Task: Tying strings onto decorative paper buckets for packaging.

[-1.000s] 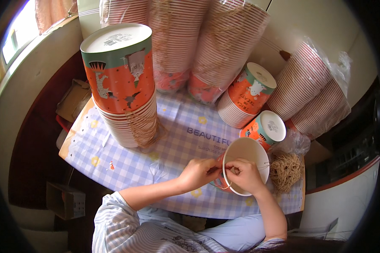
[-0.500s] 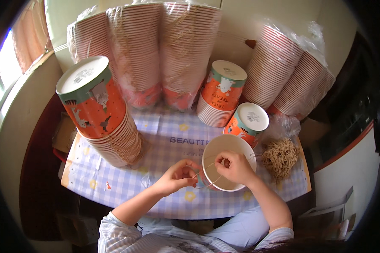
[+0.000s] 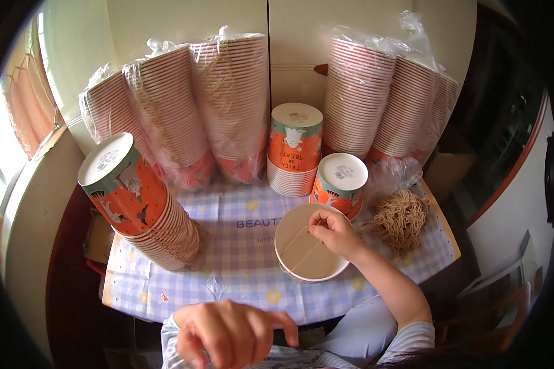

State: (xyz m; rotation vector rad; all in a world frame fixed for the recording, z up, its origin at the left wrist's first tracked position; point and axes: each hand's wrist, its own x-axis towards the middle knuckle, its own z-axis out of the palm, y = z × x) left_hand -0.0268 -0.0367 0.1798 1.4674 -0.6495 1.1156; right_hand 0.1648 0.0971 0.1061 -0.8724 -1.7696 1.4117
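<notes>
A white-lined paper bucket (image 3: 329,265) stands upright, mouth up, near the front of the table. My right hand (image 3: 333,232) is over its far right rim, fingers pinched on a thin tan cord (image 3: 306,256). The cord runs double across the mouth to the bucket's left rim; how it is fixed there is too small to tell. My left hand (image 3: 231,332) is raised close to the camera, off the table's front edge, fingers apart and loosely bent, with nothing visible in it. A tangled heap of tan cords (image 3: 401,221) lies right of the bucket.
An upside-down orange and green bucket (image 3: 341,175) sits just behind. Nested upside-down buckets stand at the left (image 3: 132,190) and back middle (image 3: 294,147). Tall plastic-wrapped bucket stacks (image 3: 231,104) line the back. A blue checked cloth (image 3: 228,246) covers the table.
My left hand has let go of the cord and come back toward me, up close to the camera. The right hand still pinches the cord, now stretched across the bucket's mouth. The view has shifted.
</notes>
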